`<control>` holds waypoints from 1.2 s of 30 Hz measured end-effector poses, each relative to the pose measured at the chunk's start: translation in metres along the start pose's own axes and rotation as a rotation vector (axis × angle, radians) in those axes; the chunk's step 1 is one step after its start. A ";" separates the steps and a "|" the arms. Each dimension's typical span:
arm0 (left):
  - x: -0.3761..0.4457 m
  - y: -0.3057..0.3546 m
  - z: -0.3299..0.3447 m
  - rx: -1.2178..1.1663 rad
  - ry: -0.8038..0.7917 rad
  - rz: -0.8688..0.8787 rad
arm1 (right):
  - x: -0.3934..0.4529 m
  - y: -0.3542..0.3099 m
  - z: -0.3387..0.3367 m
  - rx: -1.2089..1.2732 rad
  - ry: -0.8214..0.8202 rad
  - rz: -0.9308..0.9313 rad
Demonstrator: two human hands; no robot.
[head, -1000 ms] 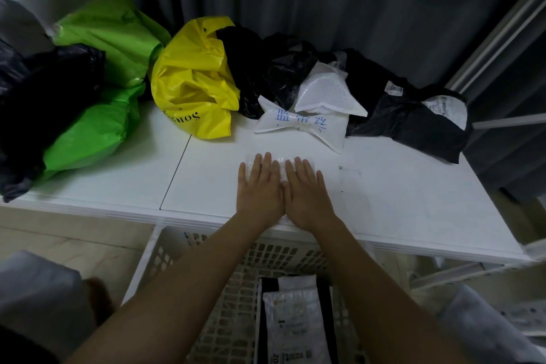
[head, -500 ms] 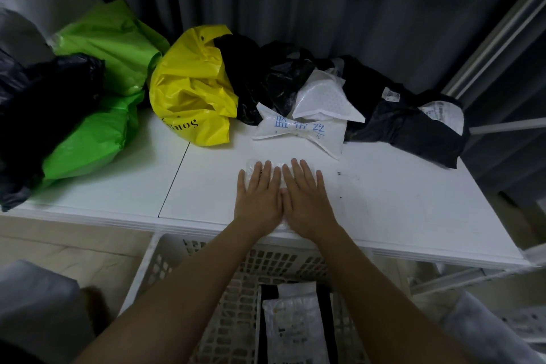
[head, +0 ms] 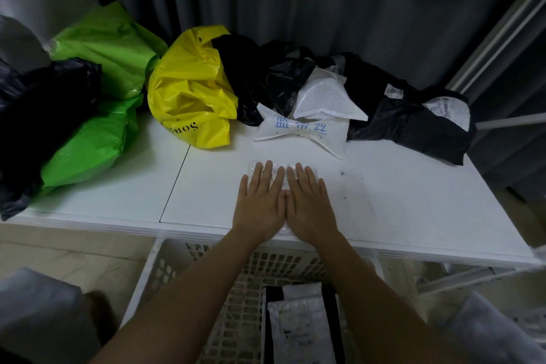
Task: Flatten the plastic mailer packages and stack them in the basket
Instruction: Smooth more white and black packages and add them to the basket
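One clear mailer (head: pixel 282 167) — flat, translucent

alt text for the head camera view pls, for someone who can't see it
Left hand and right hand press flat, side by side, on a small clear plastic mailer at the near edge of a white table. Behind lie crumpled yellow, green, black and white mailer bags. Below the table, a white perforated plastic basket holds flattened mailers.
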State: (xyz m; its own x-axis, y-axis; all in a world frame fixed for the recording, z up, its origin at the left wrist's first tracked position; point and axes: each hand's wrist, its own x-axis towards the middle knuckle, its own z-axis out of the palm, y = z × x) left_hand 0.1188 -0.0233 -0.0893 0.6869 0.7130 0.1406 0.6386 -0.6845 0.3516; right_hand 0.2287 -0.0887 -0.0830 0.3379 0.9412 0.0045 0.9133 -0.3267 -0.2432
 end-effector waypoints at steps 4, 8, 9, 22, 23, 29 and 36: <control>0.000 -0.002 0.003 0.016 0.001 0.006 | 0.001 0.002 0.004 -0.021 0.002 -0.002; 0.001 -0.003 0.005 0.070 -0.002 0.008 | 0.003 0.003 0.006 -0.056 -0.008 0.003; 0.002 -0.003 0.005 0.080 0.001 0.005 | 0.003 0.003 0.007 -0.061 -0.009 0.004; 0.003 -0.004 0.010 0.136 -0.029 0.000 | 0.003 0.002 0.005 -0.098 -0.037 0.004; 0.003 -0.003 0.010 0.139 -0.034 -0.006 | 0.003 0.002 0.005 -0.095 -0.035 0.004; 0.003 0.000 0.006 0.166 -0.092 -0.031 | 0.003 0.001 0.003 -0.124 -0.072 0.014; 0.005 0.000 0.005 0.186 -0.154 -0.036 | 0.003 -0.001 0.001 -0.128 -0.092 0.019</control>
State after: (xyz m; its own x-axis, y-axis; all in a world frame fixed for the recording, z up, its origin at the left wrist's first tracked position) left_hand 0.1239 -0.0198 -0.0930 0.6982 0.7158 -0.0165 0.7067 -0.6853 0.1757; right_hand 0.2284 -0.0850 -0.0841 0.3390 0.9366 -0.0889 0.9302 -0.3478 -0.1171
